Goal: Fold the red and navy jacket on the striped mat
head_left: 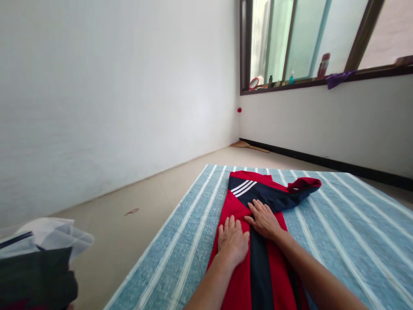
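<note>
A red and navy sports shirt with white shoulder stripes lies folded lengthwise on a blue-and-white striped sheet. My left hand rests flat on the red fabric, fingers stretched out. My right hand lies flat beside it on the navy panel, fingers spread. Both palms press down on the shirt's middle. One sleeve sticks out to the right at the far end.
Bare floor runs along the sheet's left side up to a white wall. A pile of dark and white clothes sits at the lower left. A window sill with small bottles runs above the right wall. A broom lies in the corner.
</note>
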`<action>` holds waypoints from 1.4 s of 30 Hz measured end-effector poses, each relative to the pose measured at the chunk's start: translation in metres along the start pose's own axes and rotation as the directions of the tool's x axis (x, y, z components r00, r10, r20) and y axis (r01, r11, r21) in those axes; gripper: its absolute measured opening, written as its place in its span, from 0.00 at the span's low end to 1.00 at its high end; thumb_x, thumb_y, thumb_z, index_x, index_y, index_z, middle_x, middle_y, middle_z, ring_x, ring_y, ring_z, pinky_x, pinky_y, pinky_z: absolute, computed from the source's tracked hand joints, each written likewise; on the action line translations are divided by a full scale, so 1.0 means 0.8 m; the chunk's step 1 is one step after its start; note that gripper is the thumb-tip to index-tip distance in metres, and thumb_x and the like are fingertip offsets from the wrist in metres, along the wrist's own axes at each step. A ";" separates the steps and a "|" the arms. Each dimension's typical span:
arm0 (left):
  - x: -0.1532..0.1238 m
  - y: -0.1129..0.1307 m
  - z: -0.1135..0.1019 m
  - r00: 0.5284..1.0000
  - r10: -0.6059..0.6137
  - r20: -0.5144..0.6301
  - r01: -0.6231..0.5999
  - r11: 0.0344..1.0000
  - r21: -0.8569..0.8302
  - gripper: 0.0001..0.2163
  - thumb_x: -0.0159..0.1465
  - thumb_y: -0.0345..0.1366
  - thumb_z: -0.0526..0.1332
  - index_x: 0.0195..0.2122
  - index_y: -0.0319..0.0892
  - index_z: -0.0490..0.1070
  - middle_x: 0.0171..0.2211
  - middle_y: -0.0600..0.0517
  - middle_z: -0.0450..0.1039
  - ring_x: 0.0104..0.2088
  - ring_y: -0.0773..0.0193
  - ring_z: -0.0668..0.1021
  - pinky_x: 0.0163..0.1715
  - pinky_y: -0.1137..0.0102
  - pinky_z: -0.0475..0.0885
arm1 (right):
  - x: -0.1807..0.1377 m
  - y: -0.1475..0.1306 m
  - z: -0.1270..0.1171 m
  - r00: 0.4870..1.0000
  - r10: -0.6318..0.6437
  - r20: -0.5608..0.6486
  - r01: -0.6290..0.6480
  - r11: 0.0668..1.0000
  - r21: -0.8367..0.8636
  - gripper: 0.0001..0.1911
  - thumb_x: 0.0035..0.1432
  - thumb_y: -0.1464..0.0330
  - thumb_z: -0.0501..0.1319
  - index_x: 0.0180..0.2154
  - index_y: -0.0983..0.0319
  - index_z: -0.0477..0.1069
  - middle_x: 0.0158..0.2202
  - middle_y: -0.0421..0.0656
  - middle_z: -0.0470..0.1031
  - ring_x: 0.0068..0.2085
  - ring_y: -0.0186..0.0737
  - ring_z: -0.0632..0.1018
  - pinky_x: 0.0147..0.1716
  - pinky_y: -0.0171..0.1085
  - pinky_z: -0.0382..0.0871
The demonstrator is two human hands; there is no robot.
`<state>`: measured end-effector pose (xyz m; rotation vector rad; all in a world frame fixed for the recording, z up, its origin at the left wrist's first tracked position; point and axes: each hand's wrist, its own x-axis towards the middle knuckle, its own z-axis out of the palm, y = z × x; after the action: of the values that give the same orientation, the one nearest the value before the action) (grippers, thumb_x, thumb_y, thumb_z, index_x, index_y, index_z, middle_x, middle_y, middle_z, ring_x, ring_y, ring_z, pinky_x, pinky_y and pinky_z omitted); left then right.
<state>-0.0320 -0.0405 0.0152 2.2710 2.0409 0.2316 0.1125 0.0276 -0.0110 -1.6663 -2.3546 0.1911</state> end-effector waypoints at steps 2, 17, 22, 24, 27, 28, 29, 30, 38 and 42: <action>0.022 0.010 -0.009 0.996 -0.046 -0.075 0.045 0.999 -0.015 0.17 0.66 0.37 0.49 0.50 0.36 0.71 0.56 0.37 0.66 0.57 0.49 0.67 0.58 0.53 0.58 | -0.001 0.002 0.006 1.000 0.007 0.012 -0.007 1.000 -0.011 0.31 0.64 0.54 0.47 0.62 0.65 0.56 0.64 0.54 0.53 0.65 0.52 0.53 0.60 0.50 0.48; 0.096 0.003 0.040 0.981 -0.109 -0.159 0.076 0.977 -0.201 0.21 0.67 0.35 0.48 0.59 0.32 0.60 0.62 0.38 0.56 0.63 0.53 0.58 0.62 0.57 0.52 | 0.111 0.004 -0.085 0.996 -0.065 0.055 0.064 0.998 0.018 0.15 0.60 0.64 0.53 0.37 0.62 0.77 0.33 0.45 0.78 0.34 0.43 0.77 0.33 0.35 0.68; 0.098 0.003 0.049 0.970 -0.128 -0.206 0.073 0.964 -0.256 0.21 0.65 0.35 0.51 0.58 0.33 0.63 0.62 0.39 0.58 0.62 0.52 0.59 0.61 0.56 0.55 | 0.236 -0.017 -0.084 1.000 -0.019 0.016 0.020 0.995 -0.099 0.19 0.61 0.70 0.54 0.52 0.62 0.69 0.48 0.49 0.74 0.48 0.46 0.74 0.44 0.38 0.67; 0.099 0.002 0.058 0.958 -0.113 -0.265 0.046 0.968 -0.246 0.20 0.64 0.34 0.51 0.57 0.36 0.64 0.61 0.40 0.59 0.62 0.52 0.61 0.60 0.55 0.57 | 0.268 -0.023 -0.073 0.998 -0.037 0.049 0.044 0.987 -0.153 0.20 0.61 0.70 0.55 0.55 0.62 0.65 0.52 0.49 0.70 0.51 0.45 0.72 0.48 0.41 0.66; 0.099 0.001 0.071 0.941 -0.088 -0.328 0.009 0.972 -0.235 0.20 0.64 0.35 0.51 0.57 0.38 0.65 0.61 0.40 0.60 0.61 0.51 0.62 0.58 0.53 0.60 | 0.292 -0.027 -0.055 0.986 -0.093 0.137 0.123 0.965 -0.232 0.17 0.63 0.66 0.57 0.53 0.60 0.65 0.53 0.47 0.68 0.50 0.43 0.72 0.48 0.46 0.67; 0.099 0.001 0.074 0.939 -0.088 -0.332 0.007 0.972 -0.236 0.20 0.64 0.35 0.51 0.57 0.37 0.65 0.61 0.40 0.60 0.61 0.50 0.62 0.58 0.53 0.60 | 0.296 -0.028 -0.049 0.980 -0.108 0.170 0.150 0.954 -0.258 0.17 0.63 0.65 0.58 0.52 0.60 0.66 0.53 0.47 0.68 0.50 0.43 0.72 0.48 0.47 0.67; 0.098 0.002 0.076 0.938 -0.090 -0.335 0.007 0.971 -0.239 0.21 0.64 0.35 0.51 0.57 0.36 0.65 0.61 0.40 0.60 0.61 0.50 0.61 0.58 0.53 0.60 | 0.298 -0.028 -0.044 0.972 -0.120 0.201 0.174 0.943 -0.283 0.15 0.63 0.64 0.58 0.51 0.60 0.67 0.52 0.46 0.68 0.49 0.43 0.72 0.48 0.47 0.68; 0.098 0.003 0.077 0.936 -0.093 -0.338 0.008 0.970 -0.243 0.21 0.64 0.35 0.51 0.57 0.36 0.65 0.61 0.40 0.60 0.62 0.51 0.61 0.59 0.53 0.59 | 0.300 -0.028 -0.040 0.965 -0.127 0.229 0.196 0.931 -0.308 0.15 0.63 0.64 0.58 0.50 0.61 0.67 0.52 0.46 0.68 0.49 0.43 0.72 0.48 0.47 0.68; 0.094 0.011 0.065 0.933 -0.143 -0.331 0.032 0.948 -0.317 0.21 0.63 0.37 0.53 0.57 0.35 0.66 0.61 0.40 0.60 0.62 0.51 0.60 0.60 0.54 0.56 | 0.300 -0.030 -0.035 0.981 -0.055 0.185 0.140 0.864 -0.484 0.16 0.62 0.62 0.58 0.50 0.62 0.67 0.51 0.46 0.68 0.48 0.43 0.72 0.47 0.49 0.68; 0.092 0.010 0.055 0.949 -0.143 -0.280 0.045 0.944 -0.327 0.22 0.64 0.38 0.53 0.58 0.35 0.64 0.62 0.40 0.57 0.63 0.51 0.57 0.61 0.53 0.54 | 0.290 -0.029 -0.022 0.997 0.008 0.082 0.034 0.868 -0.496 0.16 0.62 0.62 0.58 0.50 0.63 0.67 0.50 0.46 0.68 0.48 0.43 0.72 0.46 0.48 0.69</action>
<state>-0.0095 0.0339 -0.0224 2.0338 2.0534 0.8802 0.0234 0.2370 0.0409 -1.8815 -2.6310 -0.3982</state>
